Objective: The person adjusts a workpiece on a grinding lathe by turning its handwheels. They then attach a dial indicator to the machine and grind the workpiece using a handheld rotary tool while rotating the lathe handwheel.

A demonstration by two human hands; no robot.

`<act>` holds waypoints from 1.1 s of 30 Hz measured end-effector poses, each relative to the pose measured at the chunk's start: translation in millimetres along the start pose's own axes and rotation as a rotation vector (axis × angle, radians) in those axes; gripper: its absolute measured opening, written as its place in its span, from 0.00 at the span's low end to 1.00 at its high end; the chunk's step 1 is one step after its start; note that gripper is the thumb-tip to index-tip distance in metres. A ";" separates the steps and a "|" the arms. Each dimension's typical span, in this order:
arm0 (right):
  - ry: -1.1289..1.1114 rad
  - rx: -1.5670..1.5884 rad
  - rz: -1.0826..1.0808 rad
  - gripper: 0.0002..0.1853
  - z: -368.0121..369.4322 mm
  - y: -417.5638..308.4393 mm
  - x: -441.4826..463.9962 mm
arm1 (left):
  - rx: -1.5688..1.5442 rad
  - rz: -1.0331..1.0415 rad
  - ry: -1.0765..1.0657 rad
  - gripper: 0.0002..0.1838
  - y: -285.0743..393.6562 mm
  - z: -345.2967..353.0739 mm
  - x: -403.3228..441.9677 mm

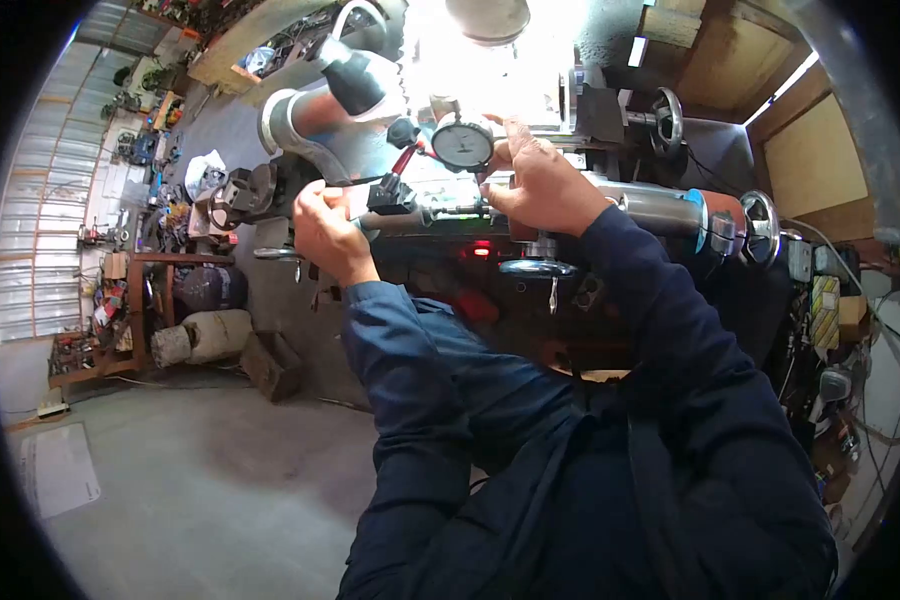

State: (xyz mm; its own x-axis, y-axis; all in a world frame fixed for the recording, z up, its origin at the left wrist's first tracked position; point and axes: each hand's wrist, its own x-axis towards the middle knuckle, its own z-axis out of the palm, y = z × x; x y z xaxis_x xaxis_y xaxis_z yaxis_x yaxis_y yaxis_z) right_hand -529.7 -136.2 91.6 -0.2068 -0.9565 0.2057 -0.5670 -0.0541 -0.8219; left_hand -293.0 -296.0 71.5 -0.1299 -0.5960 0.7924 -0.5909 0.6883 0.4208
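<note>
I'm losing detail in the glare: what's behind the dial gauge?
Past the upper edge of the dial gauge, a bright surface shows. What lies directly behind its face is covered; the right hand hides more.

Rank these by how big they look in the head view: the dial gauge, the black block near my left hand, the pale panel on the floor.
Largest to smallest:
1. Pale panel
2. Dial gauge
3. Black block

From my remote feed, I see the block (391, 196) left of and nearer than the dial gauge (462, 146), the left hand (330, 235) farther left, the right hand (538, 182) just right of it, and a handwheel (761, 228) well right.
</note>
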 end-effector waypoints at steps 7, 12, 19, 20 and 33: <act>0.031 -0.079 -0.038 0.40 10.0 8.2 3.3 | -0.154 -0.087 -0.045 0.22 -7.1 5.0 4.3; 0.075 -0.090 -0.030 0.42 13.7 13.5 1.7 | -0.261 -0.205 -0.017 0.19 0.8 3.3 8.9; 0.203 -0.278 -0.115 0.38 -21.7 -18.6 -21.7 | -0.093 -0.194 0.084 0.16 -17.8 -0.7 6.3; 0.286 -0.213 -0.131 0.33 -37.9 -22.4 -34.0 | 0.027 -0.219 0.045 0.15 -29.6 -4.2 2.2; 0.607 -0.122 0.573 0.20 -246.3 128.2 -290.2 | -0.918 -1.280 -0.123 0.26 -89.2 -1.6 -4.1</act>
State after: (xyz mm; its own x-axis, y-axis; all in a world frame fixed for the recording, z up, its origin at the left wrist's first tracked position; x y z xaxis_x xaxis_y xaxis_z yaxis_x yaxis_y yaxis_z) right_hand -738.8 205.1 57.4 -0.8620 -0.5042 0.0526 -0.3184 0.4577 -0.8302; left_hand -238.4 -354.2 31.4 -0.0316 -0.9523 -0.3035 0.3029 -0.2985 0.9051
